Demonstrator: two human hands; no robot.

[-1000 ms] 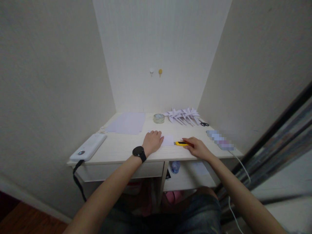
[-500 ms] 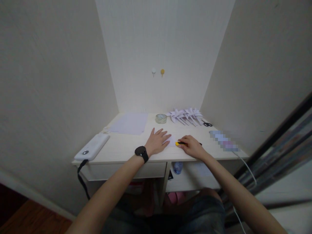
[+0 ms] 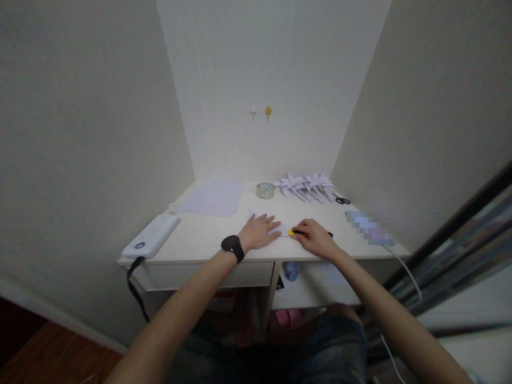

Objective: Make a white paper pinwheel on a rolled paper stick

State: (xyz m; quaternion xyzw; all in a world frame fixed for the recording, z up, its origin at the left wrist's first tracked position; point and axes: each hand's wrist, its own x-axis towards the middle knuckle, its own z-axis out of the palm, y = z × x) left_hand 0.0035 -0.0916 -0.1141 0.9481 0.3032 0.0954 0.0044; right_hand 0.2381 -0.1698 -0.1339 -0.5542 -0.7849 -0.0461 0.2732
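Observation:
A small piece of white paper (image 3: 284, 229) lies on the white desk (image 3: 208, 234), mostly covered by my left hand (image 3: 261, 231). That hand is flat on it with fingers spread, a black watch (image 3: 232, 245) on the wrist. My right hand (image 3: 313, 236) is closed around a yellow and black utility knife (image 3: 295, 232). The knife's yellow front end points left and meets the paper's right edge; its blade is too small to make out. The dark rear end sticks out beyond my palm.
White paper sheets (image 3: 212, 197) lie at the back left, a tape roll (image 3: 265, 190) at the back middle. Several paper pinwheels (image 3: 306, 186) and black scissors (image 3: 343, 201) are back right. A white power bank (image 3: 152, 236) sits left; a blurred-out device (image 3: 368, 228) with a cable lies right.
The view has tilted slightly. More of the paper shows beyond my left fingertips and above that hand. Both hands stay in nearly the same places, the knife still in my right.

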